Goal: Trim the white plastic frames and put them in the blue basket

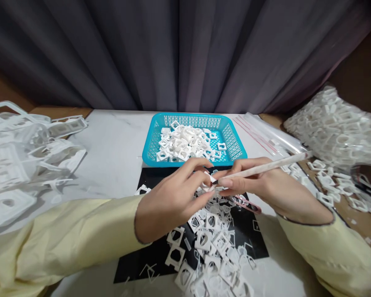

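One camera sits on the person's head. It looks forward and down, with the left hand [174, 198] and right hand [273, 187] close to it, near the middle. Past the hands it sees the blue basket [149, 144], then the dark curtain [191, 57] farther off. The view is wide, showing the white table [111, 159] on both sides of the hands.

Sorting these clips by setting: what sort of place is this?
Probably a small workshop bench: loose white parts are spread over a black mat, a blue basket holds more, and a stuffed clear bag sits at the right.
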`<action>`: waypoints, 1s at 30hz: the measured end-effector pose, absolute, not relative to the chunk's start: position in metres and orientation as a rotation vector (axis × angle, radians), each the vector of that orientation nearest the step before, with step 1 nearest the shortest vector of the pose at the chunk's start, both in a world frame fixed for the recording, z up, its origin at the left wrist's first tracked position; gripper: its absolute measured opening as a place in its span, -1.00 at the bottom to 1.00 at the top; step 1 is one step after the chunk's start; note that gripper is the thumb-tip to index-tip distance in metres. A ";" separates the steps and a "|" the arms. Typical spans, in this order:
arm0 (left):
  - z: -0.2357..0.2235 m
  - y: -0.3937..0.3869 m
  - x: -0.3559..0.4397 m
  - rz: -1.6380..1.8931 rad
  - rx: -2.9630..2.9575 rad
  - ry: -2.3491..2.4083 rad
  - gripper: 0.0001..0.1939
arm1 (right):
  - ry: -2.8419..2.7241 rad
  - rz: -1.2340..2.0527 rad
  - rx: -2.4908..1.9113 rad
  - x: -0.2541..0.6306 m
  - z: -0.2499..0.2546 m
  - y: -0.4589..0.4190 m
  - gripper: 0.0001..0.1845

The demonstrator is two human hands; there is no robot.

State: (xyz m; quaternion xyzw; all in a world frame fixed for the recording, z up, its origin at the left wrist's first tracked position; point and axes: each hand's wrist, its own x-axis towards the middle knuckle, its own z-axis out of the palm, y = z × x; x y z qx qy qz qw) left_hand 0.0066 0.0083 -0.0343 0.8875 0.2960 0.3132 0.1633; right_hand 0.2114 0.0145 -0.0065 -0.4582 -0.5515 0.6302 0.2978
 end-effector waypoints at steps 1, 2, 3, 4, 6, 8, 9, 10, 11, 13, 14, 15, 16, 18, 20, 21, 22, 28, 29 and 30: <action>-0.032 0.010 0.005 0.920 2.458 0.863 -0.96 | -1.466 1.675 -1.205 0.212 -0.006 0.014 -0.81; -0.029 0.011 0.004 0.943 2.353 0.890 -0.91 | -1.477 1.667 -1.196 0.212 -0.005 0.014 -0.79; -0.025 0.012 0.003 0.943 2.221 0.916 -0.83 | -1.501 1.654 -1.189 0.213 -0.003 0.014 -0.79; -0.021 0.014 0.002 0.920 2.074 0.934 -0.75 | -1.532 1.634 -1.186 0.213 -0.002 0.014 -0.79; -0.012 0.019 -0.001 0.796 1.805 0.945 -0.65 | -1.584 1.608 -1.161 0.214 0.001 0.015 -0.80; -0.005 0.023 -0.004 0.598 1.674 0.935 -0.72 | -1.607 1.608 -1.120 0.215 0.003 0.015 -0.83; -0.003 0.025 -0.004 0.517 1.671 0.929 -0.77 | -1.613 1.616 -1.102 0.215 0.004 0.015 -0.85; -0.002 0.026 -0.005 0.470 1.697 0.924 -0.80 | -1.617 1.624 -1.091 0.214 0.004 0.015 -0.86; -0.001 0.027 -0.005 0.442 1.744 0.919 -0.79 | -1.624 1.633 -1.088 0.214 0.005 0.015 -0.87; -0.002 0.028 -0.006 0.432 1.852 0.903 -0.76 | -1.642 1.633 -1.104 0.213 0.006 0.015 -0.87; -0.003 0.028 -0.006 0.432 1.896 0.889 -0.75 | -1.652 1.622 -1.112 0.213 0.007 0.015 -0.87; -0.003 0.027 -0.006 0.438 1.924 0.865 -0.76 | -1.663 1.603 -1.127 0.213 0.007 0.014 -0.88; -0.004 0.027 -0.006 0.449 1.938 0.841 -0.78 | -1.680 1.580 -1.143 0.213 0.008 0.014 -0.88; -0.003 0.027 -0.006 0.482 1.923 0.798 -0.80 | -1.732 1.512 -1.182 0.212 0.009 0.012 -0.86; -0.002 0.027 -0.006 0.511 1.836 0.764 -0.81 | -1.797 1.421 -1.240 0.212 0.009 0.011 -0.86; -0.002 0.028 -0.005 0.518 1.768 0.750 -0.81 | -1.834 1.365 -1.272 0.211 0.009 0.010 -0.86; -0.002 0.028 -0.004 0.524 1.692 0.738 -0.80 | -1.873 1.296 -1.300 0.210 0.009 0.009 -0.87; -0.007 0.028 -0.001 0.623 1.473 0.729 -0.81 | -2.005 0.965 -1.304 0.205 0.006 0.006 -0.85; -0.008 0.029 -0.002 0.643 1.474 0.737 -0.81 | -1.998 0.976 -1.297 0.204 0.006 0.006 -0.86; -0.008 0.029 -0.002 0.661 1.475 0.744 -0.81 | -1.990 0.991 -1.294 0.203 0.006 0.005 -0.86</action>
